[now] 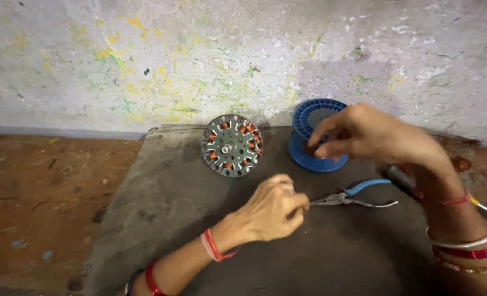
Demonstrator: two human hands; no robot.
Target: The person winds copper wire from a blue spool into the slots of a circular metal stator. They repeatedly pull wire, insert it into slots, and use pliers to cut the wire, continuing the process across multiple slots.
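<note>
Pliers (353,197) are lying just right of the left hand (271,211), which is pinched closed; right hand (364,137) is curling loosely over the blue spool (309,156), can't tell if it's gripping.

We note both forearms entering from the lower edge, bare to the wrists. Our left hand (271,211) sits low and central, forearm angling up from the bottom left; the wrist is bent slightly, knuckles up, fingers curled in with thumb and forefinger pinched together at the tips. Whether anything lies in that pinch we cannot tell. Our right hand (364,134) is raised higher and further out, forearm rising from the bottom right corner, back of the hand toward the camera. Its fingers bend downward and inward, thumb tucked beneath, tips drawn close together. The two hands are apart, not touching.
</note>
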